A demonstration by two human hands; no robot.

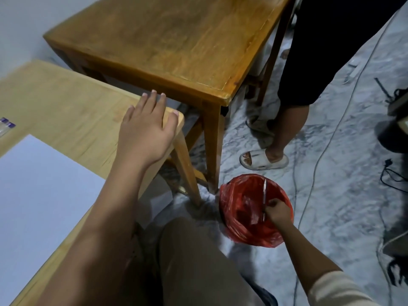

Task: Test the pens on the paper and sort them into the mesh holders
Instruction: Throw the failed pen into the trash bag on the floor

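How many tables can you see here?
2. A light wooden table sits at the left, under the person's flat left hand. A darker wooden table stands behind it, top centre. Others may lie outside the frame.

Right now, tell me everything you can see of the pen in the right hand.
The pen is slim and dark, with a slight metallic shine, though blur hides finer detail. It stands nearly upright. The right hand grips its lower end, and its upper end points away from the camera. It hangs over the open bin lined with a red bag on the floor.
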